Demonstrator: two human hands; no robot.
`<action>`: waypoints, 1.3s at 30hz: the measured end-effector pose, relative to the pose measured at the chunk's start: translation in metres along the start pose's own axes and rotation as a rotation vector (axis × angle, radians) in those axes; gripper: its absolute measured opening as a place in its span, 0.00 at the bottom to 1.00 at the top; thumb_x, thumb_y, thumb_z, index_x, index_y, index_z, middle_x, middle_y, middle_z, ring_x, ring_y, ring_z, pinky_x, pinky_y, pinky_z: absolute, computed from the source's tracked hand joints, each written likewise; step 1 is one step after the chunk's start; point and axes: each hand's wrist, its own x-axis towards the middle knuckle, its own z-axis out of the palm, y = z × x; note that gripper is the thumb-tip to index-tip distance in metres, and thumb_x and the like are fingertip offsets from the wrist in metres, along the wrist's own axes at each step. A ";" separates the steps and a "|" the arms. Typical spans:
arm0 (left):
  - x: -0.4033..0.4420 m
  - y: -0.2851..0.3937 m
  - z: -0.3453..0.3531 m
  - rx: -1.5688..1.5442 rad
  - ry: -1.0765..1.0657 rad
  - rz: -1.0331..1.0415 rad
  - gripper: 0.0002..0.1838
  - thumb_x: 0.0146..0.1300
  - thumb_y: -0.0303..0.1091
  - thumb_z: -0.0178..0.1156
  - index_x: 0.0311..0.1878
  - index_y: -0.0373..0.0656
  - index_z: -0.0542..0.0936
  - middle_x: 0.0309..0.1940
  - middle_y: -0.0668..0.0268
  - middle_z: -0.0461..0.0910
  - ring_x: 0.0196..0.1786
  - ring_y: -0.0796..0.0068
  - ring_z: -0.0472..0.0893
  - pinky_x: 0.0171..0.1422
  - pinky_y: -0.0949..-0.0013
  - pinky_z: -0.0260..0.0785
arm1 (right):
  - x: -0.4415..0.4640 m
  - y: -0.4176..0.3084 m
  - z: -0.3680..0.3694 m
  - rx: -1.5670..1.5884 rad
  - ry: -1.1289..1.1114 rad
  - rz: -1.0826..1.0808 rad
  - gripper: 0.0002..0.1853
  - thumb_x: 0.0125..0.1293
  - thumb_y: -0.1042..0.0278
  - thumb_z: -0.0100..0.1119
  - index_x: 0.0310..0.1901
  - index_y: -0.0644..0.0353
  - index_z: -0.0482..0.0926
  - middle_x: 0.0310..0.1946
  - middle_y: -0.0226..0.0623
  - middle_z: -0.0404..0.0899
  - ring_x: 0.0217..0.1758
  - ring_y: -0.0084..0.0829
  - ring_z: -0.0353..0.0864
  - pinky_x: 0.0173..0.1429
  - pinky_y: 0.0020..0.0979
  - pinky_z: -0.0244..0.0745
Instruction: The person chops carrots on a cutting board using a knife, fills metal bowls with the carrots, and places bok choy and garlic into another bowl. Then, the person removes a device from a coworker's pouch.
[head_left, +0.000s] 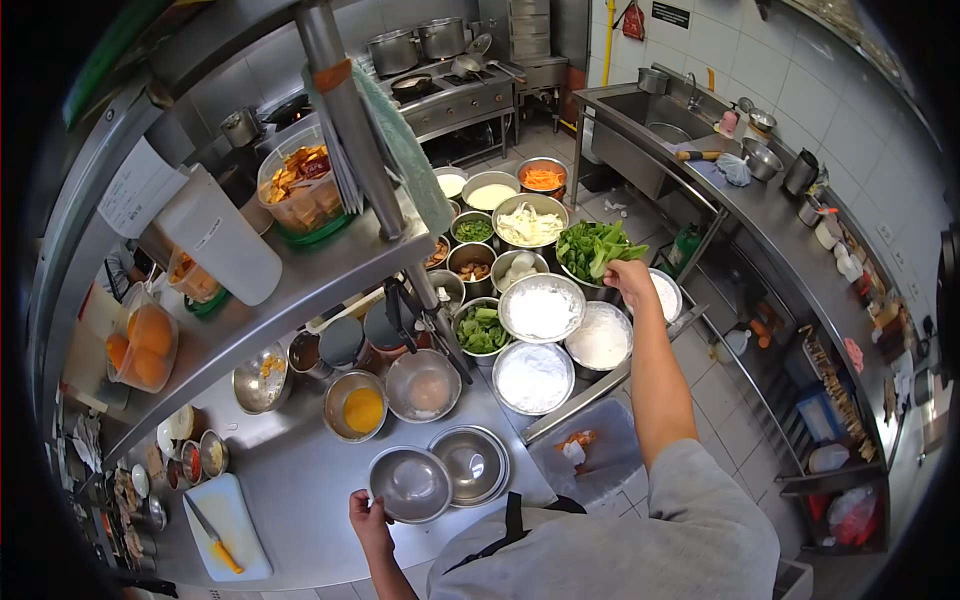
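My right hand reaches over the group of bowls, its fingers closed on leafy greens at the rim of their container. Down at the front of the steel counter, my left hand pinches the left rim of an empty metal bowl. That bowl partly overlaps some stacked metal bowls to its right. Bowls of white powder lie just left of my right forearm. A bowl of yellow powder stands beyond the bowl at my left hand.
A white cutting board bears a yellow-handled knife at the lower left. The steel shelf overhangs the counter's left side. A grey bin sits below my right arm. Sink and stove stand farther back.
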 end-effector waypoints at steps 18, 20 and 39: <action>0.040 -0.084 -0.099 -0.122 0.259 -0.142 0.07 0.68 0.30 0.60 0.43 0.46 0.71 0.26 0.74 0.71 0.21 0.86 0.67 0.20 0.78 0.59 | -0.142 -0.037 0.044 0.486 -0.576 -0.083 0.13 0.64 0.81 0.58 0.50 0.62 0.76 0.35 0.35 0.81 0.30 0.24 0.79 0.34 0.28 0.76; 0.029 -0.066 -0.093 -0.026 0.302 -0.125 0.12 0.68 0.31 0.61 0.52 0.43 0.73 0.35 0.70 0.73 0.28 0.83 0.69 0.28 0.75 0.64 | -0.175 -0.045 0.052 0.734 -0.663 -0.097 0.19 0.62 0.81 0.60 0.55 0.62 0.75 0.40 0.37 0.82 0.31 0.24 0.80 0.36 0.28 0.76; -0.061 0.115 0.170 0.369 -1.160 0.499 0.20 0.57 0.26 0.69 0.54 0.39 0.80 0.43 0.64 0.78 0.40 0.80 0.79 0.40 0.77 0.72 | -0.392 0.002 0.034 0.239 -0.322 0.063 0.22 0.59 0.83 0.60 0.56 0.64 0.75 0.34 0.35 0.82 0.24 0.24 0.79 0.30 0.26 0.77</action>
